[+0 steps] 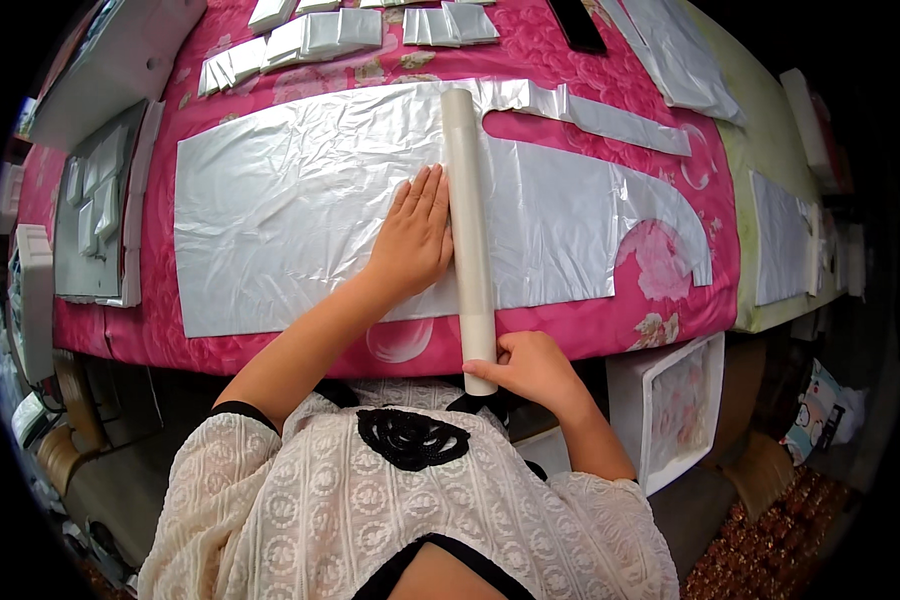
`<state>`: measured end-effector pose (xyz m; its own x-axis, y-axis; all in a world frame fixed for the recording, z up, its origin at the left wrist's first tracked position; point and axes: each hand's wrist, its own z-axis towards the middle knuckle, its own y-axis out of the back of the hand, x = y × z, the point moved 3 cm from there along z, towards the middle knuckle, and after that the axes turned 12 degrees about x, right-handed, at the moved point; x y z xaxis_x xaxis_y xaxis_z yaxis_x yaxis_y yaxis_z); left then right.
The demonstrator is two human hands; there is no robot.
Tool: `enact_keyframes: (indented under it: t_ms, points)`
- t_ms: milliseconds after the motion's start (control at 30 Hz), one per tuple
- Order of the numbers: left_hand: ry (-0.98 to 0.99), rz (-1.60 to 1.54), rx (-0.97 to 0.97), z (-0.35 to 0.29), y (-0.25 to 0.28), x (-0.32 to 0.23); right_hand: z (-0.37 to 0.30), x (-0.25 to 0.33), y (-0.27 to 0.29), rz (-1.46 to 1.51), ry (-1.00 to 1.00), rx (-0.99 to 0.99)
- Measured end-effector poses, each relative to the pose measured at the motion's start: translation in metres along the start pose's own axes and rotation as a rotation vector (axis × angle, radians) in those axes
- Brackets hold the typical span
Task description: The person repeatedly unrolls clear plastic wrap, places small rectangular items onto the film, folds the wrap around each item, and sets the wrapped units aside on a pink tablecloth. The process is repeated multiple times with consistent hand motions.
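A silvery plastic apron (280, 210) lies spread sideways across the table, its curved cut-outs and a strap (620, 125) at the right. Across it, running away from me, rests a long pale roller tube (470, 230). My left hand (417, 225) lies flat on the sheet just left of the tube, fingers straight and together, their right side against it. At the table's front edge my right hand (530, 368) grips the near end of the tube, thumb on top. The sheet left of the tube is wrinkled; the part right of it looks smoother.
A pink flowered cloth (570, 345) covers the table. Folded silvery packets (320, 35) line the far side, near a black phone (576, 25). More silvery sheets (680, 60) lie far right. A grey board (80, 260) with packets is at left; a white bin (675, 410) stands below the right edge.
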<state>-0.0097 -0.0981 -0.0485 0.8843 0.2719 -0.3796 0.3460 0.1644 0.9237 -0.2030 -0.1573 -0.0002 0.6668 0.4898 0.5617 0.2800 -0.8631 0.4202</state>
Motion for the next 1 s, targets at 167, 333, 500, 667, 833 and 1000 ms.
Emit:
enact_keyframes:
  t_ms: [167,333,500,667,833,1000]
  points:
    - [-0.006,0.049,0.006,0.0,0.001,-0.002,0.056,0.032,0.074,-0.106,0.107,-0.089]
    - [0.009,0.029,0.04,0.0,0.004,-0.002,0.14,0.05,0.144,0.195,0.048,0.058]
    - [0.034,0.038,0.058,0.0,0.006,-0.003,0.173,0.039,0.172,0.939,0.316,-0.137]
    - [0.036,0.03,0.051,-0.001,0.007,-0.003,0.169,-0.007,0.239,1.691,0.798,-0.266]
    - [0.023,0.022,0.038,-0.001,0.006,-0.005,0.082,-0.054,0.325,1.689,1.029,-0.8]
    - [0.02,0.011,0.026,0.0,0.004,-0.005,0.038,0.052,0.297,1.21,1.209,-0.715]
